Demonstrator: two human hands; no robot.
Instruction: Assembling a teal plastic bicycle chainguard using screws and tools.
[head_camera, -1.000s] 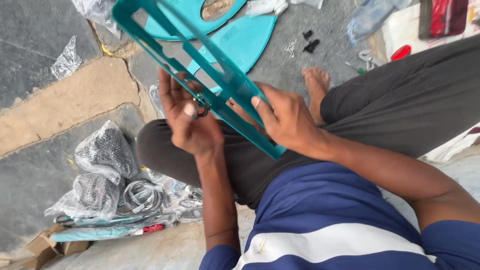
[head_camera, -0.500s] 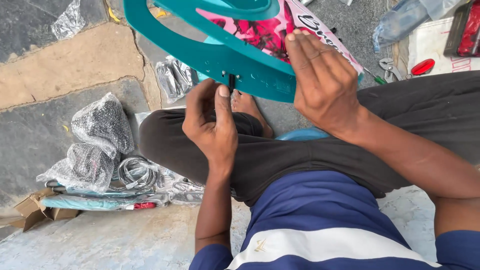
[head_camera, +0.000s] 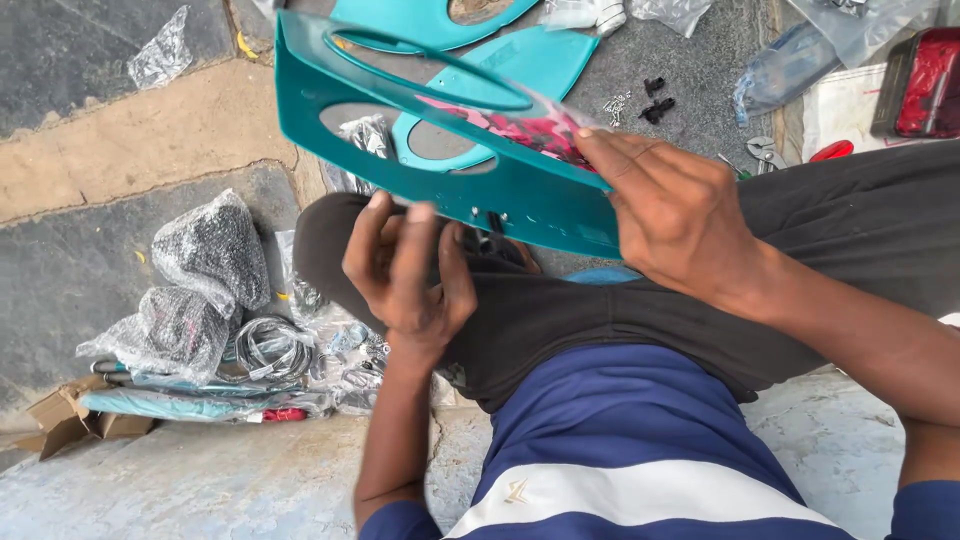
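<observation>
Risk: teal plastic panel (head_camera: 520, 205) twists or slips. Right hand (head_camera: 680, 215) clamps its edge alone; left hand (head_camera: 405, 270), fingers pinched at small fasteners (head_camera: 487, 216) underneath, could drop them.

We hold our left hand (head_camera: 405, 270) raised with the palm toward us, fingers loosely curled and fingertips (head_camera: 420, 215) pointing up, the forearm rising straight from below. Our right hand (head_camera: 680, 215) reaches in from the right, fingers (head_camera: 610, 160) stretched leftward and closed in a grip, thumb tucked beneath them, wrist bent slightly.
</observation>
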